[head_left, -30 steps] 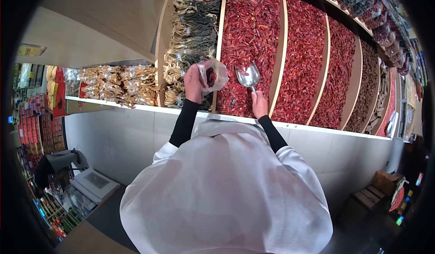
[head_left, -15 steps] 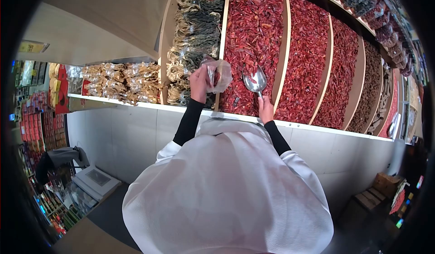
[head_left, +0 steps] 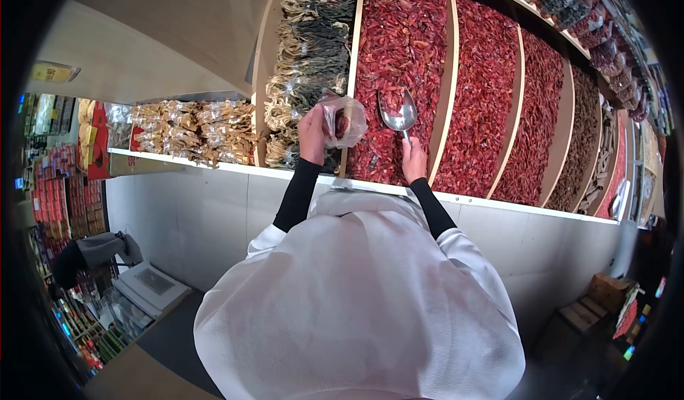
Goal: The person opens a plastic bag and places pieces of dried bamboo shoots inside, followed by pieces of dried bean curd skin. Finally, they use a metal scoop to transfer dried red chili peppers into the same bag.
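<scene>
My left hand (head_left: 311, 135) is closed on a clear plastic bag (head_left: 349, 123) with some red dried chilies in it. The bag hangs over the divider between the bundled dried goods (head_left: 310, 50) and the red chilies. In my right hand (head_left: 414, 160) is the handle of a metal scoop (head_left: 399, 115). The scoop's mouth points away from me and its tip is at the dried red chilies (head_left: 402, 36). A few chilies lie at its mouth; how many are inside is unclear.
Wooden dividers (head_left: 447, 93) separate more chili compartments on the right. A white front rail (head_left: 491, 203) runs along the bins. Pale packaged bundles (head_left: 196, 125) lie at left. A white machine (head_left: 153, 286) stands lower left, and wooden crates (head_left: 581, 313) lower right.
My right hand and the scoop have moved slightly forward and left, and the scoop now holds fewer chilies in view. The bag's opening has turned a little; my left hand is nearly still.
</scene>
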`<state>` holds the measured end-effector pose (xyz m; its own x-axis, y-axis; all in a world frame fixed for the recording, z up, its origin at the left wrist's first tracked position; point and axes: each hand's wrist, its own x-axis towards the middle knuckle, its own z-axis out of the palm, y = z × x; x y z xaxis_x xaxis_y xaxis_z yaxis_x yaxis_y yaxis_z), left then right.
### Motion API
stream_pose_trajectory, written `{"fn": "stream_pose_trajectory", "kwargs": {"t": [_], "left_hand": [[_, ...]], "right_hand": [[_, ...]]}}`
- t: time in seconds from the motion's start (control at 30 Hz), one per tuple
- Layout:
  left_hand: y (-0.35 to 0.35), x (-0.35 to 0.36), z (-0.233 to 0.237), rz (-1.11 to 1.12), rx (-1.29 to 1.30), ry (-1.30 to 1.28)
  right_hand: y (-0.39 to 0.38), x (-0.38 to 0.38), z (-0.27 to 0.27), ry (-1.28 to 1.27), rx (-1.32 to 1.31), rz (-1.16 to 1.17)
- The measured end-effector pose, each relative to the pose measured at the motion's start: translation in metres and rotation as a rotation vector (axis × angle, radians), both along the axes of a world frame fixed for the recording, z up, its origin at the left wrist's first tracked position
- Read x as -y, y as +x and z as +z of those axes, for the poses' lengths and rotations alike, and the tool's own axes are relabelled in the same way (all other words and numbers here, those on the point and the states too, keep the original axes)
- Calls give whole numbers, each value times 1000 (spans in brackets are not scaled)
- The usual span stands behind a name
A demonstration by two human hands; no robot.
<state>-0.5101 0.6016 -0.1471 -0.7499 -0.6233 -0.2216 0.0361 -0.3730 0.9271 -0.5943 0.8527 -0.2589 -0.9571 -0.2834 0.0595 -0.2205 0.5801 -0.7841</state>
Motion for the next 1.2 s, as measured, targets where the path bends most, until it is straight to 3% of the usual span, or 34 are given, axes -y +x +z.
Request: {"fn": "stream_pose_trajectory", "kwargs": {"t": [0.4,0.83,0.93,1.2], "left_hand": [[0,6,-5,3,-17,19],[-5,12,7,-20,19,-50],[-2,10,4,-46,3,-86],[4,6,9,-53,42,-124]], "right_hand": [[31,-44,17,-43,18,-14],[34,-32,134,-68,215,339],[24,-10,166,-12,263,443],[15,52,203,305,36,579]]}}
